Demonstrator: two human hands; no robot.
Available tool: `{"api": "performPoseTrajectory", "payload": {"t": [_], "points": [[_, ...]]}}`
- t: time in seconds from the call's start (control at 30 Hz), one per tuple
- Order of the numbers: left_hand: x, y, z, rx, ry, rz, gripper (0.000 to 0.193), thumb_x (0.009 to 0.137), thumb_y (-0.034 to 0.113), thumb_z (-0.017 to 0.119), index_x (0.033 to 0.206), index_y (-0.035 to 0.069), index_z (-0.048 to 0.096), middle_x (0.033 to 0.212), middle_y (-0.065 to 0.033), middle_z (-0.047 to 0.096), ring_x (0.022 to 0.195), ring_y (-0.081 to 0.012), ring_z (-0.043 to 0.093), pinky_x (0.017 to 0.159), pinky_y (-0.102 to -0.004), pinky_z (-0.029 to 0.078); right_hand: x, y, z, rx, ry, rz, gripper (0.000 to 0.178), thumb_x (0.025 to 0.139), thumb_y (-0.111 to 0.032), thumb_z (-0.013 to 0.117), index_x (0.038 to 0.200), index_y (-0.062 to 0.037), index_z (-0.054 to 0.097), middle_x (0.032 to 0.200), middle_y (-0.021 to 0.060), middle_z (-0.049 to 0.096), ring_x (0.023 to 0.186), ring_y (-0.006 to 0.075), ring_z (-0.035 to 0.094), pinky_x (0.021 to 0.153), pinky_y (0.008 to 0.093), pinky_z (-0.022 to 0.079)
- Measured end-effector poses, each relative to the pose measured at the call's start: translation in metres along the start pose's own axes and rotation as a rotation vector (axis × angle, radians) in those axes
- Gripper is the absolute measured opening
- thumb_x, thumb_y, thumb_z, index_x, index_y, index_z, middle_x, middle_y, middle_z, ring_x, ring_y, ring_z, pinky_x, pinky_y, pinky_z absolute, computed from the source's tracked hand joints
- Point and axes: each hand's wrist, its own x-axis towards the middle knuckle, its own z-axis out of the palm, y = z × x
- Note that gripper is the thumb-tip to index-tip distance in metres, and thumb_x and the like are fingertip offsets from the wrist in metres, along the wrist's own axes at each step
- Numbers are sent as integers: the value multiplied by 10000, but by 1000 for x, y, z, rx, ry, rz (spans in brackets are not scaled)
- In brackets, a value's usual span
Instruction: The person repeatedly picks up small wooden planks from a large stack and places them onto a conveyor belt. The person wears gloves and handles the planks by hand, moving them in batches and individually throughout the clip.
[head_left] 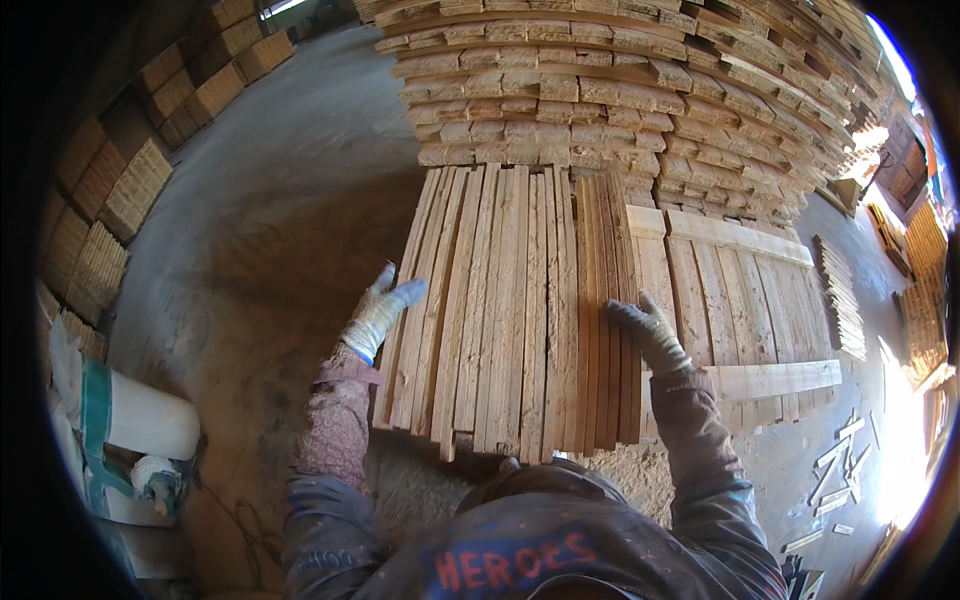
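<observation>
In front of me lies a row of wooden boards (500, 300), set on edge side by side and pointing away from my body. Its right part is a band of darker, reddish boards (605, 370). At the row's left side is my left hand (378, 312), in a pale knit glove with bluish fingertips, fingers spread against or just beside the outermost board. My right hand (648, 330), gloved alike, is over the right edge of the darker boards, thumb and fingers apart. Neither hand is closed around a board.
Tall layered stacks of lumber (540, 100) rise behind the row. Flat boards with crosspieces (735, 300) lie to the right. Scrap wood strips (840, 465) litter the floor beyond. A white and green machine or container (145, 415) stands at left; more stacked wood (135, 190) lines the far left.
</observation>
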Motion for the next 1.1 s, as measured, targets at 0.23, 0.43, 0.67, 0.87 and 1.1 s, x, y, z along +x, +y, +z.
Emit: {"api": "performPoseTrajectory", "payload": {"t": [0.23, 0.43, 0.67, 0.87, 1.1], "points": [[9, -32, -22, -167, -120, -179, 545, 902, 385, 776, 1291, 21, 664, 1228, -52, 677, 1147, -148, 600, 1062, -305, 445, 20, 29, 8, 144, -140, 42, 1009, 973, -109, 695, 1617, -13, -76, 1183, 183, 720, 1022, 233, 720, 966, 333, 562], [72, -86, -43, -156, -185, -185, 523, 959, 351, 709, 1344, 3, 646, 1340, -64, 642, 1262, -156, 566, 1129, -331, 410, 97, 123, -58, 602, -308, 71, 729, 1078, -417, 468, 1507, 145, 289, 1252, 218, 681, 1193, 282, 644, 1097, 379, 477], [6, -27, 14, -340, -232, -149, 472, 961, 379, 666, 1285, 38, 632, 1204, -88, 666, 1097, -211, 646, 1009, -382, 528, 42, 70, -13, -31, -119, -155, 816, 1056, -44, 525, 1642, -85, -41, 1232, 231, 690, 1157, 276, 675, 1078, 394, 508], [24, 5, 25, -380, -410, -175, 499, 944, 385, 693, 1324, 69, 632, 1274, -105, 651, 1125, -236, 641, 1021, -405, 530, -61, 30, -17, 381, 35, -264, 978, 969, -68, 676, 1641, -67, -35, 1159, 178, 728, 1045, 243, 725, 977, 354, 566], [98, 113, 68, -303, -918, -12, 511, 953, 406, 702, 1305, 43, 628, 1277, -128, 671, 1116, -257, 642, 983, -437, 554, -251, -40, 68, 255, 513, -549, 943, 913, -104, 752, 1636, -29, 151, 1072, 43, 695, 922, 93, 662, 845, 246, 558]]}}
